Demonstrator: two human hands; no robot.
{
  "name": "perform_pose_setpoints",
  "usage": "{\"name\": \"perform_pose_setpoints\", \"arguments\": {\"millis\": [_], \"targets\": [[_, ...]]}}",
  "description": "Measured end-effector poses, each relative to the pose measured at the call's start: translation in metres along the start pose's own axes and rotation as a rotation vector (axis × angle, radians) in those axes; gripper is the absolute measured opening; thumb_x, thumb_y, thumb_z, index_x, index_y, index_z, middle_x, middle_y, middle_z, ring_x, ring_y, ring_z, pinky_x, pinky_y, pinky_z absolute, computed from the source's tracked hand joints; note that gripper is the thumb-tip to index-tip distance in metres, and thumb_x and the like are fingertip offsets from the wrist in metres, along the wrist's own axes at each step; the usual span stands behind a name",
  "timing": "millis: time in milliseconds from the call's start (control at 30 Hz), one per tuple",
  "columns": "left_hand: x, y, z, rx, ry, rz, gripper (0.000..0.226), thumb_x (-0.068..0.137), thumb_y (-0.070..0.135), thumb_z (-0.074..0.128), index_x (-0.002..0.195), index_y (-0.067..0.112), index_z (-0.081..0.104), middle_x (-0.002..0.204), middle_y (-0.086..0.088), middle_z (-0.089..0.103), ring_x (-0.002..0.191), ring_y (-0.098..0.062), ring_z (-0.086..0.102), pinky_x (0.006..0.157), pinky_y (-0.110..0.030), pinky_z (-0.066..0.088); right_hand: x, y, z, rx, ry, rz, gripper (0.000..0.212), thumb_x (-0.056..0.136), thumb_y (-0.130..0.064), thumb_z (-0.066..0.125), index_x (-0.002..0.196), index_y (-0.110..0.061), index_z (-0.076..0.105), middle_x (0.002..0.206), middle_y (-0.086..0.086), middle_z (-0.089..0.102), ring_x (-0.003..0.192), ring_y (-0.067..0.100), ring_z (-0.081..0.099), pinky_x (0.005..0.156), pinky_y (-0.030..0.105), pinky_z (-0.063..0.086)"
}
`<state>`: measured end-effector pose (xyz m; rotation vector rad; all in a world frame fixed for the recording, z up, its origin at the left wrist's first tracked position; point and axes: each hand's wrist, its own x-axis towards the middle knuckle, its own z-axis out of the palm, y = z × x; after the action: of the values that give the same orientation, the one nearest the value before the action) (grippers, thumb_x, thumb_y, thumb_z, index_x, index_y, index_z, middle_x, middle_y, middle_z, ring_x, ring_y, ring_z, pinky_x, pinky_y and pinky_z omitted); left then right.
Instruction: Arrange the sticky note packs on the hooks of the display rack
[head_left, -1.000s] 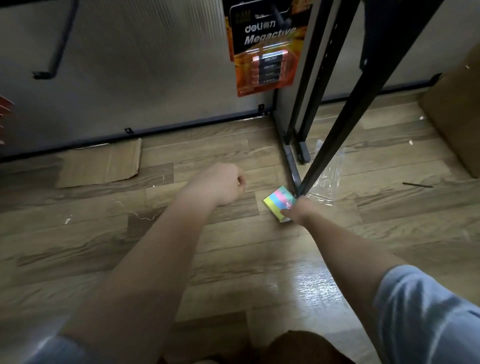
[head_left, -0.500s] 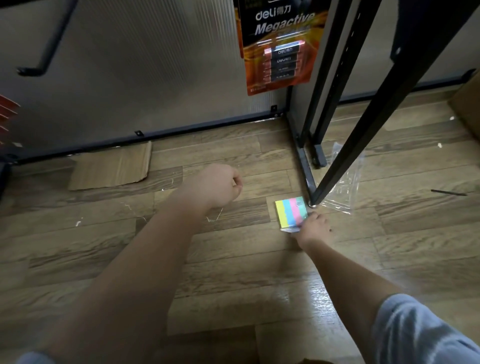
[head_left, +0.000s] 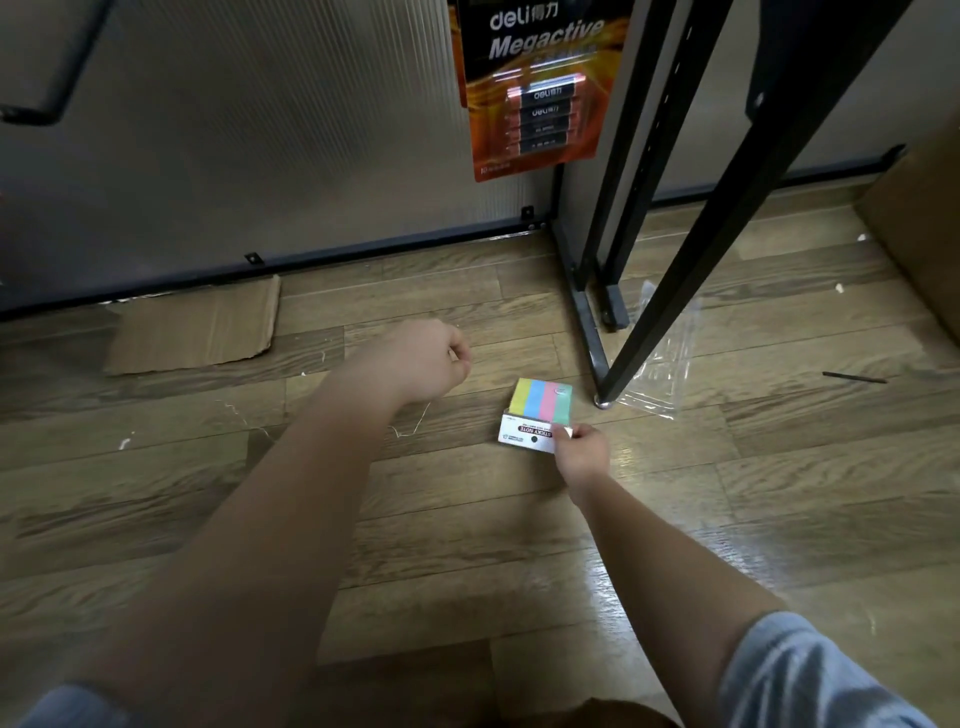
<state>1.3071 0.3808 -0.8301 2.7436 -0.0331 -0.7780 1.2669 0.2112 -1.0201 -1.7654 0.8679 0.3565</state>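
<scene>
Down on the floor (head_left: 467, 519), our right hand (head_left: 582, 454) pinches the pack (head_left: 540, 413) by its header corner, seemingly; that thin hold could slip. Left hand (head_left: 415, 358) fisted, empty.

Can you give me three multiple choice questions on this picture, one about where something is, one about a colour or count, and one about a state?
1. Where is the sticky note pack?
A. On a hook of the rack
B. Low over the wooden floor, near the rack foot
C. On the cardboard piece

2. How many colour strips show on the pack?
A. Two
B. Four
C. Six

3. What is the right hand doing?
A. Pinching the pack's white header card
B. Hanging idle, holding nothing
C. Gripping the rack leg

Answers:
1 B: it sits down by the floor, just left of the foot.
2 B: yellow, blue, pink and green.
3 A: its fingers close on the card's corner, while the left hand is a fist holding nothing visible.
</scene>
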Motion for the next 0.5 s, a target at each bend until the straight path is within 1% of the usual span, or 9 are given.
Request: {"name": "perform_pose_setpoints", "arguments": {"millis": [33,100,167,200,267,333,367,433,500], "targets": [[0.000,0.000,0.000,-0.004,0.004,-0.005,0.018,0.094,0.029,0.051,0.105,0.027,0.064,0.102,0.005,0.061,0.088,-0.016,0.056,0.085,-0.032,0.048,-0.003,-0.004,0.001,0.007,0.015,-0.010,0.016,0.094,-0.016,0.055,0.090,0.000,0.056,0.086,0.012,0.056,0.081,0.023,0.052,0.068,0.026,0.035],[-0.002,0.002,-0.001,0.000,0.009,-0.007,0.018,0.093,0.030,0.051,0.105,0.028,0.064,0.103,0.005,0.062,0.096,-0.017,0.057,0.088,-0.034,0.048,-0.010,-0.013,-0.002,-0.032,0.009,-0.059,0.017,0.094,-0.014,0.053,0.099,0.001,0.058,0.089,0.011,0.058,0.086,0.026,0.055,0.073,0.029,0.041],[-0.004,0.006,-0.003,-0.001,0.001,0.007,0.017,0.093,0.030,0.051,0.104,0.027,0.064,0.104,0.005,0.063,0.096,-0.017,0.057,0.089,-0.034,0.048,-0.020,-0.026,-0.007,-0.068,-0.034,-0.110,0.020,0.091,-0.011,0.053,0.107,0.001,0.060,0.093,0.010,0.063,0.091,0.028,0.060,0.082,0.033,0.047],[-0.004,0.009,-0.005,-0.009,0.002,0.018,0.016,0.093,0.029,0.052,0.103,0.026,0.064,0.104,0.004,0.064,0.094,-0.016,0.057,0.088,-0.033,0.048,-0.024,-0.033,-0.011,-0.093,-0.058,-0.135,0.020,0.090,-0.010,0.053,0.105,0.000,0.062,0.094,0.012,0.066,0.091,0.028,0.061,0.082,0.034,0.048],[-0.004,0.015,-0.012,-0.002,0.021,0.046,0.017,0.092,0.027,0.052,0.104,0.023,0.064,0.102,0.003,0.063,0.089,-0.015,0.054,0.085,-0.029,0.047,-0.032,-0.045,-0.018,-0.163,-0.106,-0.198,0.014,0.088,-0.008,0.052,0.090,-0.002,0.064,0.085,0.013,0.066,0.082,0.029,0.060,0.072,0.031,0.047],[-0.008,0.022,-0.022,0.022,0.039,0.067,0.019,0.093,0.026,0.052,0.106,0.021,0.065,0.100,0.002,0.063,0.087,-0.016,0.054,0.079,-0.026,0.045,-0.046,-0.058,-0.030,-0.247,-0.143,-0.246,0.021,0.088,-0.004,0.047,0.068,-0.007,0.053,0.066,0.008,0.054,0.069,0.026,0.049,0.056,0.028,0.036],[-0.013,0.026,-0.028,0.021,0.047,0.069,0.019,0.094,0.025,0.051,0.106,0.021,0.064,0.100,0.001,0.064,0.085,-0.017,0.056,0.076,-0.025,0.044,-0.056,-0.065,-0.038,-0.300,-0.161,-0.270,0.027,0.089,-0.004,0.045,0.062,-0.009,0.045,0.060,0.006,0.046,0.066,0.025,0.043,0.051,0.029,0.030],[-0.031,0.033,-0.041,0.006,0.049,0.053,0.018,0.095,0.025,0.049,0.106,0.021,0.064,0.102,0.001,0.063,0.081,-0.017,0.056,0.071,-0.026,0.043,-0.086,-0.080,-0.058,-0.432,-0.189,-0.284,0.032,0.091,-0.007,0.044,0.059,-0.008,0.038,0.058,0.007,0.041,0.065,0.027,0.040,0.048,0.031,0.022],[-0.055,0.043,-0.058,0.007,0.037,0.025,0.019,0.096,0.025,0.049,0.107,0.023,0.063,0.107,0.001,0.061,0.086,-0.017,0.058,0.075,-0.030,0.049,-0.126,-0.100,-0.085,-0.517,-0.208,-0.299,0.033,0.095,-0.014,0.044,0.062,-0.008,0.042,0.062,0.012,0.051,0.070,0.034,0.049,0.053,0.031,0.026]]}}
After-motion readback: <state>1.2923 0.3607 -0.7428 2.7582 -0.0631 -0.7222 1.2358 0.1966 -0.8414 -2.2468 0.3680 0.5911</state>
